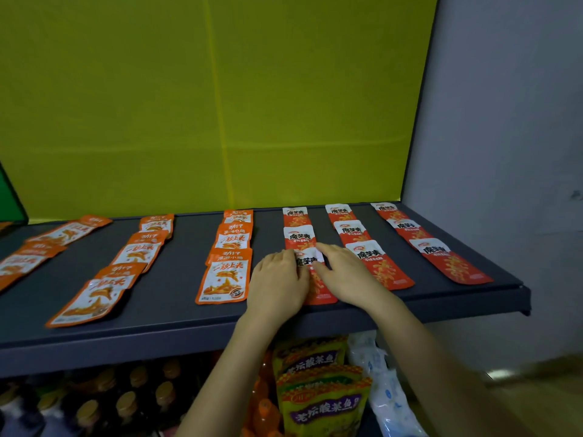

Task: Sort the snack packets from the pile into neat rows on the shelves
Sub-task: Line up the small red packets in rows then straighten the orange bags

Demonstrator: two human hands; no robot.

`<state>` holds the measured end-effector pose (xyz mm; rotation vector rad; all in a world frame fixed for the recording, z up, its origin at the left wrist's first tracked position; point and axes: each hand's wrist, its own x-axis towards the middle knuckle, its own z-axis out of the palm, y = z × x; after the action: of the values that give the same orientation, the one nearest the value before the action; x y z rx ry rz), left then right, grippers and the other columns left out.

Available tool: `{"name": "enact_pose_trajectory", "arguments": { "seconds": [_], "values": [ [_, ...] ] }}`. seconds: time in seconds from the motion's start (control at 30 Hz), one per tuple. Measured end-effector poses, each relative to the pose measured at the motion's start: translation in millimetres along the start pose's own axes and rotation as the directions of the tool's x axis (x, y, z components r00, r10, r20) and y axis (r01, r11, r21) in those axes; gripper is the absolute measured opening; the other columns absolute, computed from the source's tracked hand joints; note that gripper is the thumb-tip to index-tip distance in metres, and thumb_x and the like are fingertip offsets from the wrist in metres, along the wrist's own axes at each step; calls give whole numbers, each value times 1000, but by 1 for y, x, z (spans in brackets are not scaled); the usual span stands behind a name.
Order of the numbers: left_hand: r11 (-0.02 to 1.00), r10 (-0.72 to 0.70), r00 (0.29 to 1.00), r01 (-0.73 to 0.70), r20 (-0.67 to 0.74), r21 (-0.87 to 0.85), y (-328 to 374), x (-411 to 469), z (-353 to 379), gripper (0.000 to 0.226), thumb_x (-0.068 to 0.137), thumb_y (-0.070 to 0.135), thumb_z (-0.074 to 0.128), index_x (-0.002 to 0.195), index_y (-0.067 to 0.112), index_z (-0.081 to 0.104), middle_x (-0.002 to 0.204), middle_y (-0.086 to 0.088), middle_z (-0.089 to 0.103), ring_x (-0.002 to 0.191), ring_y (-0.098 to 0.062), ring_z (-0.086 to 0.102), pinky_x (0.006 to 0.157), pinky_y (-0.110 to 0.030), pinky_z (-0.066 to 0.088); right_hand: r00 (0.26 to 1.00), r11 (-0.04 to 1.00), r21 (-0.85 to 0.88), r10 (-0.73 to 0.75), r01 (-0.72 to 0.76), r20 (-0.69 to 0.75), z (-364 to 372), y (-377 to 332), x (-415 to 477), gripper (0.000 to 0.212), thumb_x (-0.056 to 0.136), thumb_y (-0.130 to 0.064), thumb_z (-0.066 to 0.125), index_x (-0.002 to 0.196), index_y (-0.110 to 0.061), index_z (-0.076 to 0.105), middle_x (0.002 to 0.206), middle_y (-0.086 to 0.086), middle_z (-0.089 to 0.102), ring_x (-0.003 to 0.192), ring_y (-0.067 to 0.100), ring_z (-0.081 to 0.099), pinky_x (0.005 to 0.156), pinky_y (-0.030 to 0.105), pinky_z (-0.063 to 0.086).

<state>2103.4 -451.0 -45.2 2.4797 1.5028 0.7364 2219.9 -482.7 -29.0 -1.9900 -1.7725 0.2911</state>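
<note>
Pressing a red snack packet [315, 275] flat at the front of its row on the dark shelf [176, 313], both hands on it

The left hand [277, 285] lies palm-down on the packet's left edge, fingers loosely curved; the right hand [347, 275] covers its right edge, fingers spread and flat; neither grips it. Two more red packets [298, 228] lie behind it, with two other red rows [372, 247] to the right. Orange-and-white packets [225, 272] lie in rows to the left. Below the shelf stand capped bottles [126, 405] and yellow bags [321, 402]
</note>
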Motion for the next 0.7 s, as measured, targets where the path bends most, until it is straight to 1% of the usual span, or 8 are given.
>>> {"name": "enact_pose_trajectory", "arguments": {
  "seconds": [0.13,0.2,0.27,0.37,0.43,0.53,0.63,0.7],
  "values": [
    [1000,-6,1000,6,0,-12,2,-1,-1,35,97,31,35,120,9,50,126,-10,55,118,-24,47,96,-32,36,1000,1000,1,-15,15,9,0,1,1,37,99,-21,40,131,-3,44,139,12,46,128,27,40,101,34,32],
    [998,1,999,-4,-39,-59,2,-3,-2,30,98,29,36,113,8,51,124,-12,56,117,-25,48,91,-33,38,1000,999,15,-31,31,-5,0,2,2,39,99,-22,39,133,-2,44,141,11,44,129,26,39,103,32,31],
    [994,-4,986,-14,-166,-106,2,-9,-7,28,98,27,37,110,8,54,117,-11,59,112,-26,52,81,-34,40,996,998,20,-65,66,-64,-1,2,3,42,99,-23,38,138,-5,40,144,8,41,133,24,35,106,31,28],
    [987,-26,934,-32,-355,-156,-8,-20,-24,28,97,23,41,115,12,58,115,-6,63,107,-21,55,81,-31,41,981,990,54,-122,131,-154,-1,-8,4,43,99,-22,39,141,-10,38,147,4,38,135,21,33,109,31,26],
    [986,-55,913,-15,-405,-168,-23,-25,-38,27,96,22,42,114,14,59,113,-4,64,106,-21,55,79,-27,38,977,981,106,-143,160,-157,0,-21,3,42,99,-21,39,140,-13,39,147,3,38,135,21,34,108,30,27],
    [985,-127,922,75,-365,-154,-59,-21,-54,27,95,23,44,116,13,58,114,-7,63,109,-24,53,82,-32,39,975,973,124,-176,192,-133,7,-47,5,43,99,-21,39,141,-12,37,149,2,36,137,18,33,109,28,25],
    [980,-182,959,158,-215,-122,-93,-11,-60,33,95,26,44,119,7,55,119,-12,61,113,-29,52,86,-37,41,984,974,143,-167,174,-60,20,-75,11,43,100,-20,38,142,-11,35,148,4,36,136,19,33,106,25,27],
    [975,-205,973,193,-110,-114,-108,-6,-60,35,96,30,43,119,5,52,120,-15,60,115,-32,51,87,-37,41,989,977,155,-145,146,-21,32,-90,16,44,99,-19,37,142,-9,36,146,9,39,133,23,38,104,28,30]
  ]
}}
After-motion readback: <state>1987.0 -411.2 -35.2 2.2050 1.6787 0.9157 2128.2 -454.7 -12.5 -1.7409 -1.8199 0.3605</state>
